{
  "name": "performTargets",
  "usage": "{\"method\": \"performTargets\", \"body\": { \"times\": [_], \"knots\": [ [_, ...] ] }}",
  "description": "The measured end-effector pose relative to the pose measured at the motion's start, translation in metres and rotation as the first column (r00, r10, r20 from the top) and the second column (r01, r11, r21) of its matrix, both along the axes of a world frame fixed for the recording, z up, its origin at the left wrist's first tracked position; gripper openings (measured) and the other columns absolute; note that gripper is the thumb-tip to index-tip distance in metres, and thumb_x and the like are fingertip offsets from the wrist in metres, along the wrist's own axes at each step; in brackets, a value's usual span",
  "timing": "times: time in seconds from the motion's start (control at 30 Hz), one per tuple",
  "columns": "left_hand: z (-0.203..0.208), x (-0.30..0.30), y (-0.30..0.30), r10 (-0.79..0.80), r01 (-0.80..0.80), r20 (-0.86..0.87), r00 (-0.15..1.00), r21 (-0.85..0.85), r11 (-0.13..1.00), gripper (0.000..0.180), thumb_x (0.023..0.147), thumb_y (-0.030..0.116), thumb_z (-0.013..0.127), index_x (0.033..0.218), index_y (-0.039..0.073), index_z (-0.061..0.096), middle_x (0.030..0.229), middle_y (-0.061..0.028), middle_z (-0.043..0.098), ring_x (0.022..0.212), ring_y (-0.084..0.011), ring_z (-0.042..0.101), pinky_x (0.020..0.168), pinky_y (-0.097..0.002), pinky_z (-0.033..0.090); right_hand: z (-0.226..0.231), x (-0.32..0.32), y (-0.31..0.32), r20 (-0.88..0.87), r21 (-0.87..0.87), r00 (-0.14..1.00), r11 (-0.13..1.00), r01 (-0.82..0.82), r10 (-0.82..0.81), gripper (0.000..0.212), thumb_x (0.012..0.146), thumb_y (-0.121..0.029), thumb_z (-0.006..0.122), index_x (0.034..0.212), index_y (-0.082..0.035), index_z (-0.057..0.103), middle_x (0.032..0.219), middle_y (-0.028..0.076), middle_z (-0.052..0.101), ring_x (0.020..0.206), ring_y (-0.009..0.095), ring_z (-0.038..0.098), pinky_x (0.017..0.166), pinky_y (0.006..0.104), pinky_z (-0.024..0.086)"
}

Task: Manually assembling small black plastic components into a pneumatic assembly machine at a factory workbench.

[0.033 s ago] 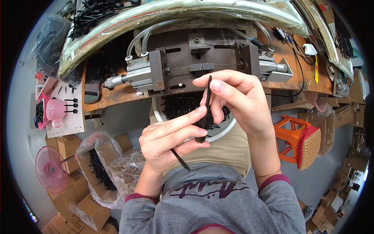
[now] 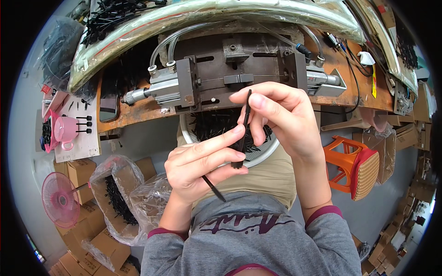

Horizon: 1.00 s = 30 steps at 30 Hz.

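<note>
Between my two hands is a slim black plastic rod (image 2: 246, 117), held nearly upright, with a thicker lower end. My left hand (image 2: 195, 165) has its fingers closed round the lower part. A second thin black stick (image 2: 213, 188) pokes out below that palm; its other end is hidden. My right hand (image 2: 285, 112) pinches the rod's upper end between thumb and fingers. Under my hands, a white basket (image 2: 272, 149) full of black plastic pieces (image 2: 212, 125) sits at my lap. Just beyond them stands a metal fixture (image 2: 237, 79).
Air cylinders (image 2: 163, 89) with clear hoses flank the fixture on a wooden bench (image 2: 133, 115). At left are a pink cup (image 2: 65, 129), a pink fan (image 2: 61, 200) and a plastic-lined box (image 2: 120, 198) of black parts. An orange stool (image 2: 343, 158) stands at right.
</note>
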<state>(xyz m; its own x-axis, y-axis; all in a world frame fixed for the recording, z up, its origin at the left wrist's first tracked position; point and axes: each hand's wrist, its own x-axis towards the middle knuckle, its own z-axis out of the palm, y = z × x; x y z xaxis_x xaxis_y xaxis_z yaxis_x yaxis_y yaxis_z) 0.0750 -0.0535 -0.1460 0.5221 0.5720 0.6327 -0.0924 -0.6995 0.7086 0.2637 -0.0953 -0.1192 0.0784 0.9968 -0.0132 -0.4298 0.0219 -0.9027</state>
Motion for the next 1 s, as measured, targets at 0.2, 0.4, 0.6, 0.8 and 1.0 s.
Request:
{"method": "performTargets", "body": {
  "times": [0.2, 0.4, 0.6, 0.8, 1.0],
  "knots": [
    [0.010, -0.008, -0.006, -0.064, 0.062, -0.109, 0.992, -0.021, 0.998, 0.032, 0.061, 0.025, 0.085, 0.075, 0.000, 0.070, 0.100, -0.0190, 0.071, 0.073, -0.0191, 0.071, 0.063, -0.0243, 0.054, -0.002, 0.006, 0.003, -0.024, 0.092, 0.955, 0.951, 0.296, -0.295, 0.018, 0.095, -0.013, 0.059, 0.097, 0.004, 0.065, 0.077, 0.010, 0.067, 0.054, 0.010, 0.061, 0.050, 0.0205, 0.047],
    [0.007, -0.007, -0.007, 0.021, -0.014, -0.155, 0.988, 0.043, 0.999, 0.032, 0.060, 0.026, 0.084, 0.078, 0.002, 0.072, 0.101, -0.0171, 0.071, 0.073, -0.0189, 0.071, 0.061, -0.0246, 0.053, -0.002, -0.010, -0.006, -0.020, 0.011, 0.975, 0.975, 0.222, -0.222, 0.022, 0.097, -0.016, 0.057, 0.092, 0.005, 0.061, 0.076, 0.015, 0.067, 0.054, 0.015, 0.064, 0.050, 0.0227, 0.048],
    [0.008, -0.006, -0.008, 0.039, -0.018, -0.191, 0.981, 0.109, 0.994, 0.032, 0.059, 0.024, 0.084, 0.079, 0.003, 0.072, 0.102, -0.0161, 0.072, 0.074, -0.0188, 0.071, 0.061, -0.0245, 0.053, -0.004, -0.013, -0.008, -0.080, 0.008, 0.973, 0.976, 0.219, -0.218, 0.022, 0.097, -0.016, 0.057, 0.091, 0.005, 0.060, 0.074, 0.016, 0.067, 0.051, 0.015, 0.062, 0.050, 0.0245, 0.049],
    [0.007, -0.006, -0.007, 0.031, -0.006, -0.205, 0.978, 0.119, 0.993, 0.031, 0.060, 0.023, 0.084, 0.080, 0.002, 0.072, 0.101, -0.0159, 0.072, 0.072, -0.0184, 0.071, 0.059, -0.0240, 0.052, -0.006, -0.015, -0.009, 0.006, -0.012, 0.972, 0.972, 0.236, -0.236, 0.023, 0.099, -0.016, 0.049, 0.093, 0.004, 0.058, 0.075, 0.018, 0.065, 0.046, 0.014, 0.059, 0.046, 0.0217, 0.047],
    [0.007, -0.004, -0.007, 0.030, -0.004, -0.208, 0.978, 0.128, 0.992, 0.031, 0.060, 0.022, 0.084, 0.080, 0.002, 0.072, 0.100, -0.0153, 0.072, 0.071, -0.0181, 0.071, 0.058, -0.0242, 0.052, -0.010, -0.014, -0.009, 0.010, 0.019, 0.970, 0.970, 0.243, -0.244, 0.021, 0.099, -0.014, 0.050, 0.092, 0.005, 0.058, 0.076, 0.017, 0.065, 0.046, 0.014, 0.059, 0.045, 0.0221, 0.047]
  ]
}}
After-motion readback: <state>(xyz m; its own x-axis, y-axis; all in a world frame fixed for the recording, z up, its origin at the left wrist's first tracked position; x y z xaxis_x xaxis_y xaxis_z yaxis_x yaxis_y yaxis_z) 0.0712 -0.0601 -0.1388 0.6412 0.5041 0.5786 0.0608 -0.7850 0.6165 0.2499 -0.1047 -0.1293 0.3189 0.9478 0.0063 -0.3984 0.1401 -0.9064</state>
